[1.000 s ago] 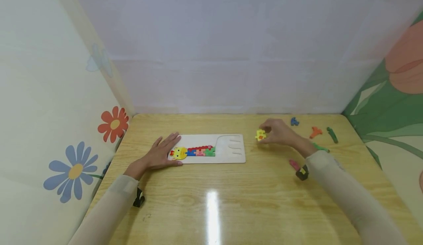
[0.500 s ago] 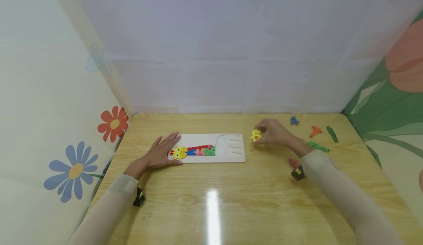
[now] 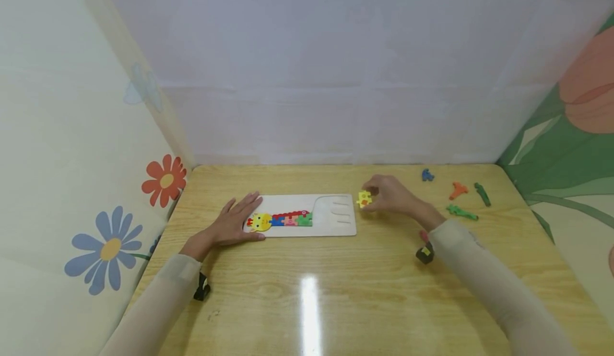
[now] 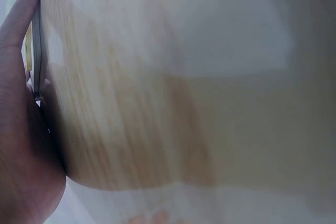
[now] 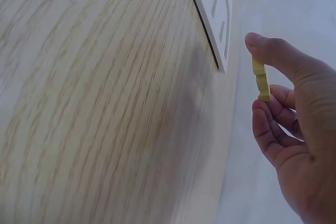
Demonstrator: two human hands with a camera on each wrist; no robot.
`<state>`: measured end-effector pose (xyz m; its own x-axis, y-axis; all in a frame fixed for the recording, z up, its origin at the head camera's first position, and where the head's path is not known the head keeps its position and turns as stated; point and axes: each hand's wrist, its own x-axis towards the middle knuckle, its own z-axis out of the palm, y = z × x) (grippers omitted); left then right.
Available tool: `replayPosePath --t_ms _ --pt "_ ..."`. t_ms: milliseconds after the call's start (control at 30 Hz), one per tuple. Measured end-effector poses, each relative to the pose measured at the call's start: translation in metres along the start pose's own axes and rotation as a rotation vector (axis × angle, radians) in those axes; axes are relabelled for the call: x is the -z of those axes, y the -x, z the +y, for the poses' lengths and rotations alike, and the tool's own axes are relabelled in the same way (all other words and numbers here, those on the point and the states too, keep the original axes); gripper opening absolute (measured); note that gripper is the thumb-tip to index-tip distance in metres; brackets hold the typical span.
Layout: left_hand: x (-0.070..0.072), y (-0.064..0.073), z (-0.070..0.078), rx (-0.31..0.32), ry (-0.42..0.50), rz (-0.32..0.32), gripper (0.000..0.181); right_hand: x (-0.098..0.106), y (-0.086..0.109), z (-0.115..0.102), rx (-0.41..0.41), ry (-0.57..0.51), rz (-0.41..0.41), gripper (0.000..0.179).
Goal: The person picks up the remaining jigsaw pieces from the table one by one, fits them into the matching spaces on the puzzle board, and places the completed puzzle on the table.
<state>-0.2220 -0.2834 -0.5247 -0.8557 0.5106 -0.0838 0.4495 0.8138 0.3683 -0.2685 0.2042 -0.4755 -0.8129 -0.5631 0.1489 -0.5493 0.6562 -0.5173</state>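
Observation:
A white puzzle board [image 3: 331,228] lies on the wooden table, with a giraffe head [image 3: 259,222] and blue, pink, green and red pieces set in its left part. Outlined recesses show in its right part. My left hand [image 3: 233,223] rests with spread fingers over the board's left end; the left wrist view shows its thumb along the board's edge. My right hand [image 3: 390,195] pinches a yellow puzzle piece [image 3: 364,200] between thumb and fingers, just off the board's right end. The right wrist view shows this piece [image 5: 262,80] edge-on, held above the table.
To the right lie a blue piece [image 3: 427,175], an orange piece [image 3: 458,190], a dark green piece [image 3: 482,194] and a lighter green piece [image 3: 462,212]. A pink piece [image 3: 423,236] is partly hidden by the black wrist camera [image 3: 425,253]. A white cloth wall [image 3: 307,79] stands behind the table.
My right hand has moved left with the yellow puzzle piece, up to the board's right end. The lighter green piece has come out from behind the sleeve. My left hand stays put.

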Motion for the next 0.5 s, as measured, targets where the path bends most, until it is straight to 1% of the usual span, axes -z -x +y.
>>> replayPosePath --t_ms 267,500 --pt "-0.0005 -0.0013 -0.0005 0.002 -0.007 0.001 0.114 -0.0013 -0.0034 -0.0076 0.004 0.009 -0.009 0.056" --pt "-0.0008 -0.0017 -0.0005 0.001 -0.006 0.002 0.115 -0.0083 -0.0061 -0.0103 0.035 0.001 -0.009 0.051"
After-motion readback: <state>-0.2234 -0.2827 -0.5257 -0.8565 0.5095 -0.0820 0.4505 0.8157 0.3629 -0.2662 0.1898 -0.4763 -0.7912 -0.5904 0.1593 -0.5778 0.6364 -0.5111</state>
